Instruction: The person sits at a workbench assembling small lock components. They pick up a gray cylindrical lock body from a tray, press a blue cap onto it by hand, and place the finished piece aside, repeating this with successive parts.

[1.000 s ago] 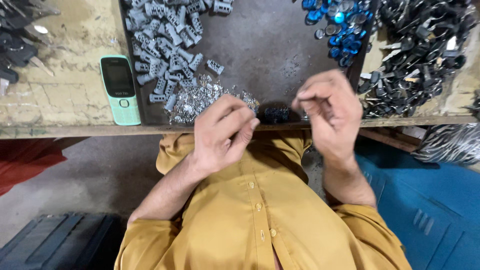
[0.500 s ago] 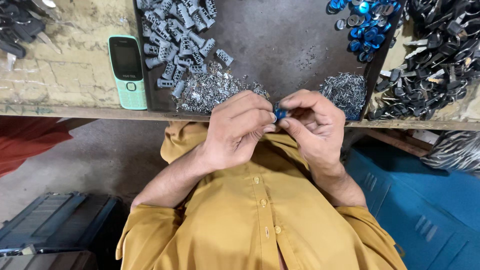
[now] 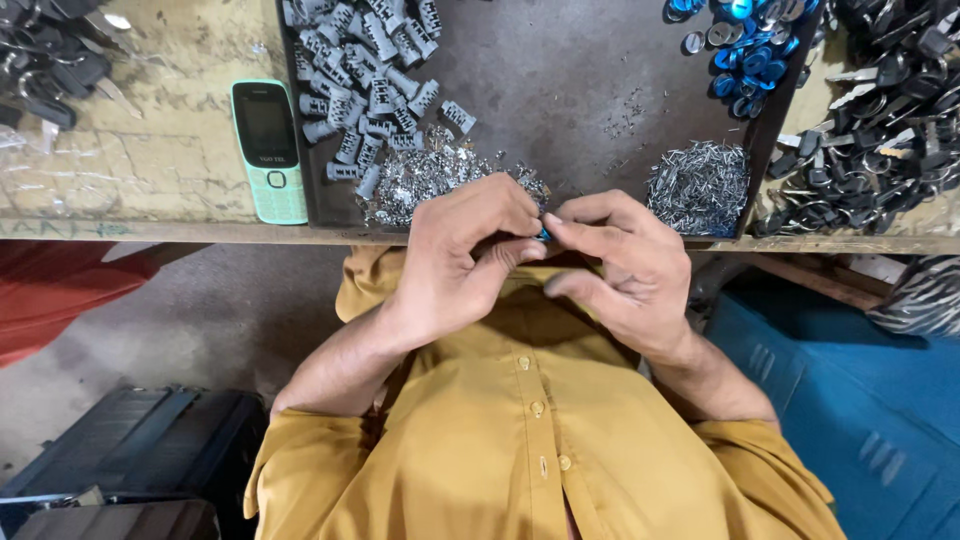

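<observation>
I see a small blue part [image 3: 543, 235], mostly hidden, pinched between the fingertips of my left hand [image 3: 468, 255] and my right hand [image 3: 618, 262], both curled tight around it at the near edge of the dark metal work tray [image 3: 560, 90]. Just beyond the left hand lies a heap of small shiny metal clips [image 3: 425, 178], with a pile of grey ribbed metal cylinders [image 3: 365, 85] farther off and a mound of thin silver pins [image 3: 698, 186] to the right. A mint-green push-button phone [image 3: 269, 150] lies left of the tray, round blue caps [image 3: 740, 45] sit at the far right corner, and black-headed keys [image 3: 875, 130] fill the far right.
</observation>
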